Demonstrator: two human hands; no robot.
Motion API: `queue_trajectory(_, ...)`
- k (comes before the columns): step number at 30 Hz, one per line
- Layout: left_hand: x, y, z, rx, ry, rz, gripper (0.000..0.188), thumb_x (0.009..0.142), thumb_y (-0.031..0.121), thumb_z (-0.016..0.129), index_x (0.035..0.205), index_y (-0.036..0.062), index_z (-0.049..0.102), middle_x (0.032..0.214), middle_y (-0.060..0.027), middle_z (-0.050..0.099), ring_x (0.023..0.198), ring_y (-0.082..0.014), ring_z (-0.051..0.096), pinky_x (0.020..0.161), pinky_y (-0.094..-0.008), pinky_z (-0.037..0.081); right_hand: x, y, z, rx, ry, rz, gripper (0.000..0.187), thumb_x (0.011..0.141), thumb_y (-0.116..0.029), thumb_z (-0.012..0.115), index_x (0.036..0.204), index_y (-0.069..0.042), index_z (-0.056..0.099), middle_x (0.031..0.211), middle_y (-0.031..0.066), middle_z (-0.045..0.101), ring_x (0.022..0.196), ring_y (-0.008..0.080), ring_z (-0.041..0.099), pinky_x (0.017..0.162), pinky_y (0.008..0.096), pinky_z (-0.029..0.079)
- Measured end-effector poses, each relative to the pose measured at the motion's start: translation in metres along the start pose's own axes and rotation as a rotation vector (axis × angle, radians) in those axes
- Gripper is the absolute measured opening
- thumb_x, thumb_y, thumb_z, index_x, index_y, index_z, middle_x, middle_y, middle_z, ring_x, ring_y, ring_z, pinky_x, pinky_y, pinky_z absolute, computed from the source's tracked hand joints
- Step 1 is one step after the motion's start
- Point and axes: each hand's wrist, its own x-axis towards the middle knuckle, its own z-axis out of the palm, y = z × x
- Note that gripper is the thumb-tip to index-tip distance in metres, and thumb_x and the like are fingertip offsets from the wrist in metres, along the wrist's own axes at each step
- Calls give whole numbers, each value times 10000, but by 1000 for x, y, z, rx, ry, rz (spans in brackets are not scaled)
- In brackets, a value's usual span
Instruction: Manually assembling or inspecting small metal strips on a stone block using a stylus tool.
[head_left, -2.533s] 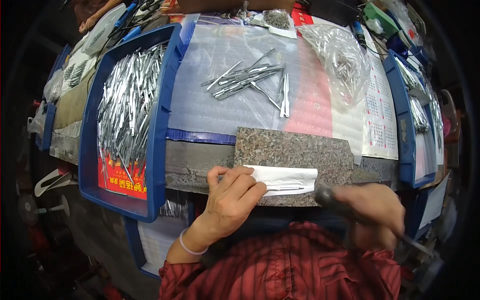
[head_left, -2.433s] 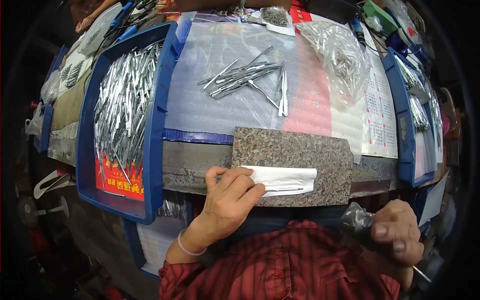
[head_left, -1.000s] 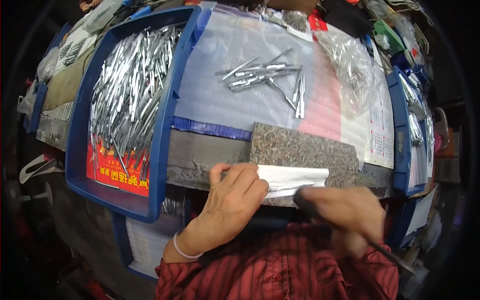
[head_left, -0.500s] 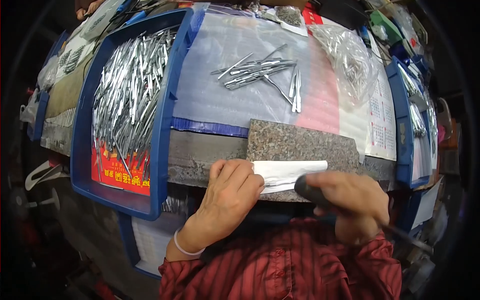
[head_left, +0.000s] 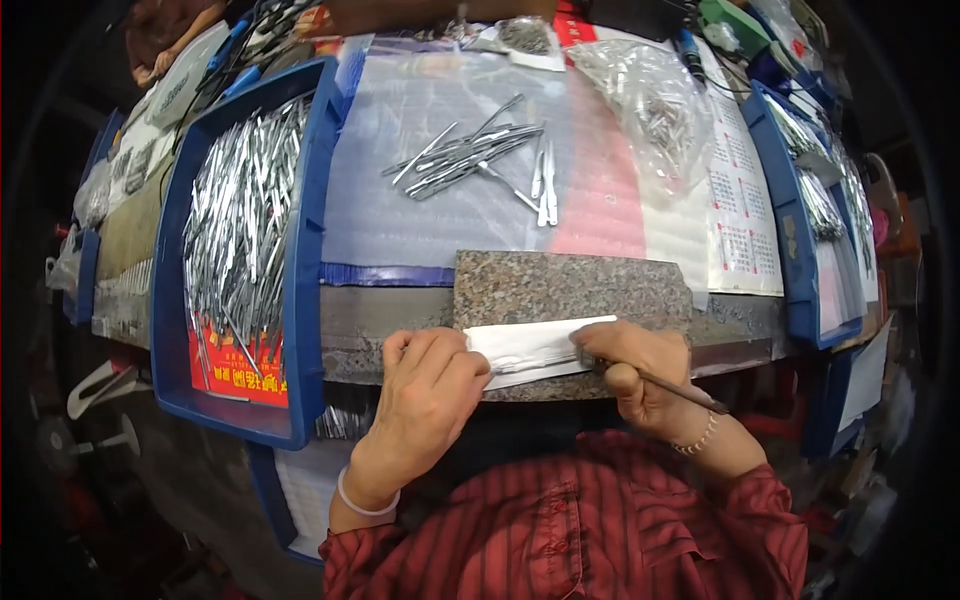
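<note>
A folded white strip of paper or cloth (head_left: 530, 343) lies on a speckled stone slab (head_left: 575, 283) in front of me. My left hand (head_left: 430, 385) is closed at the strip's left end, its bent fingertips pressed there; anything thin beneath them is hidden. At the strip's right end, my right hand (head_left: 645, 375) is closed around a tool with a dark shaft (head_left: 690, 394). That shaft sticks out to the lower right, while the tool's other end is mostly covered by my fingers, close to the strip. I cannot tell the tool's exact kind.
To the left stands a blue bin (head_left: 312, 250) heaped with thin metal pieces (head_left: 245, 200). Beyond the slab, a small pile of metal pieces (head_left: 470, 155) lies on plastic sheeting. A clear bag (head_left: 655, 110) and another blue bin (head_left: 805, 270) are on the right. A person's arm (head_left: 185, 45) shows far left.
My right hand has moved left onto the strip's right end, and the tool's shaft has swung up closer to level. My left hand stays at the left end. The view has shifted slightly.
</note>
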Motion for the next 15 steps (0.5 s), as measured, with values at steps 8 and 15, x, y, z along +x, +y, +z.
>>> queue_trajectory(8,-15,23,-11,104,34,-8,179,735,29,728,870,69,619,857,-69,596,915,-255,609,850,-415,357,-28,-8,-24,355,323,89,254,1011,-163,424,982,5,612,1002,172,649,829,210,576,725,333,487)
queue_trajectory(15,-44,52,-6,-161,125,-124,187,727,-51,710,864,33,615,827,-100,662,774,-274,648,711,-368,497,-47,-19,-8,891,-115,607,202,947,-63,578,1128,24,600,891,69,674,719,87,622,631,224,483)
